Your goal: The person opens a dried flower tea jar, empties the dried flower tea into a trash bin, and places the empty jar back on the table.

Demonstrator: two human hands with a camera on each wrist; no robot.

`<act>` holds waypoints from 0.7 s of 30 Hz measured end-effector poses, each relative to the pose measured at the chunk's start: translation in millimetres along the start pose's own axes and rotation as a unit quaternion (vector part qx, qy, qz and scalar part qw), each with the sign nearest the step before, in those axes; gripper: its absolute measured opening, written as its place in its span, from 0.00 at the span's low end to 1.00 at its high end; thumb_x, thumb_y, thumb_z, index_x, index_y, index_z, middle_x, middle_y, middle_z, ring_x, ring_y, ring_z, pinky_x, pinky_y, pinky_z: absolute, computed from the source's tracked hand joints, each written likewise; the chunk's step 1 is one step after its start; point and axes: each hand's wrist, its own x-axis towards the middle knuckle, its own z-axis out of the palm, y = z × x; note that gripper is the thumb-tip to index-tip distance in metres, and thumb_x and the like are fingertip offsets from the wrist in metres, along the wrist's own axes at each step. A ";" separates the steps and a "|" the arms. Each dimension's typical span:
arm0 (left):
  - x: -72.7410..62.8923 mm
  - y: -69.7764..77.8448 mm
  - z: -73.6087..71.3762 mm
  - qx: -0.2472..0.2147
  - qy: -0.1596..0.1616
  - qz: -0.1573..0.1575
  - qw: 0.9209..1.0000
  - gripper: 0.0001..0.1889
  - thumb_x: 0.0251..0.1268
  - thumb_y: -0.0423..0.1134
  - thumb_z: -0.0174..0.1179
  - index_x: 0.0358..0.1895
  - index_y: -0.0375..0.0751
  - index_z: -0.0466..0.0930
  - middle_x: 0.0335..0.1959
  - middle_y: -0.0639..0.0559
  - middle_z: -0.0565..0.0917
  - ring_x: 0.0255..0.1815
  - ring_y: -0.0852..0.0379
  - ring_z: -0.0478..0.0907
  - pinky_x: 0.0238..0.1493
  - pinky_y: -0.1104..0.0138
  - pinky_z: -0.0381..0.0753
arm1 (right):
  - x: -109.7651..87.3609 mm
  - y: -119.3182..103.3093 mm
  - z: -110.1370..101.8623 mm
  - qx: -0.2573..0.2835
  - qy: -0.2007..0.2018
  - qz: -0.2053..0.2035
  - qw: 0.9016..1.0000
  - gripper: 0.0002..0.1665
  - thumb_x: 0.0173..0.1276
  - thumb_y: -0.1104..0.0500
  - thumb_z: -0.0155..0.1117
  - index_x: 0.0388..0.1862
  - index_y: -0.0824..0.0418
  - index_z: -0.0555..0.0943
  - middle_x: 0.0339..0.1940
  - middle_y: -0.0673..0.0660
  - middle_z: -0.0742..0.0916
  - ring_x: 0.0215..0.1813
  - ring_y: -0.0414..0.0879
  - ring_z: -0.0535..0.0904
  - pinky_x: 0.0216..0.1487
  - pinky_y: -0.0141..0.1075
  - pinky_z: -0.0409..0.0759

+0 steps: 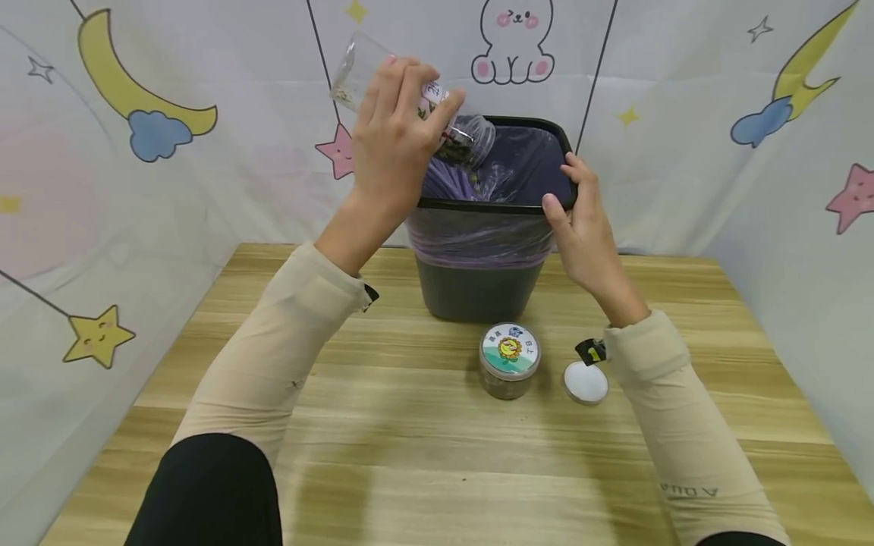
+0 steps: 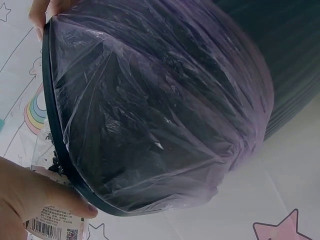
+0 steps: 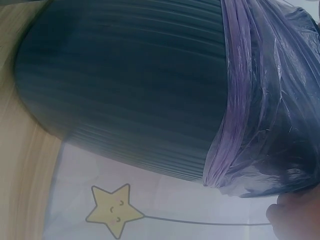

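Observation:
My left hand (image 1: 396, 136) grips a clear jar (image 1: 358, 68) with a printed label, tilted mouth-down over the opening of a dark bin (image 1: 478, 292). Dark green dried bits sit near the jar's mouth, and a few pale ones cling by its base. A thin purple bag (image 1: 485, 239) lines the bin and folds over its outside. On the bin's right rim, my right hand (image 1: 583, 235) holds on with the thumb in front and fingers behind. From the left wrist, the jar's barcode label (image 2: 52, 222) shows under the left thumb.
In front of the bin stands a squat lidded jar (image 1: 508, 360) with a sunflower picture on top. A round white lid (image 1: 586, 381) lies to its right on the wooden table (image 1: 410, 462). Cartoon-printed curtains (image 1: 655, 174) enclose the back and sides.

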 end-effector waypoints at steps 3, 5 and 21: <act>1.0 0.8 1.2 0.001 0.002 0.006 1.000 0.26 0.75 0.22 0.41 0.55 0.52 0.85 0.55 0.43 0.79 0.62 0.45 0.72 0.75 0.64 0.53 | 0.6 0.2 -0.4 0.000 0.002 -0.001 1.000 0.50 0.72 0.29 0.42 0.77 0.65 0.54 0.81 0.52 0.55 0.79 0.44 0.49 0.76 0.46 0.51; 1.7 0.9 2.2 -0.001 0.003 0.012 1.000 0.27 0.74 0.21 0.41 0.55 0.52 0.85 0.55 0.44 0.79 0.62 0.45 0.72 0.75 0.64 0.53 | 0.8 0.3 -0.8 -0.003 0.002 -0.001 1.000 0.50 0.72 0.29 0.42 0.77 0.65 0.54 0.81 0.53 0.55 0.79 0.44 0.49 0.76 0.47 0.51; 3.3 -4.3 6.1 -0.010 0.007 0.069 0.998 0.28 0.76 0.20 0.37 0.54 0.49 0.86 0.54 0.42 0.79 0.62 0.44 0.72 0.75 0.63 0.52 | 1.1 -0.3 0.1 -0.007 0.003 0.003 1.000 0.50 0.73 0.29 0.42 0.77 0.64 0.54 0.81 0.52 0.55 0.79 0.44 0.50 0.76 0.48 0.51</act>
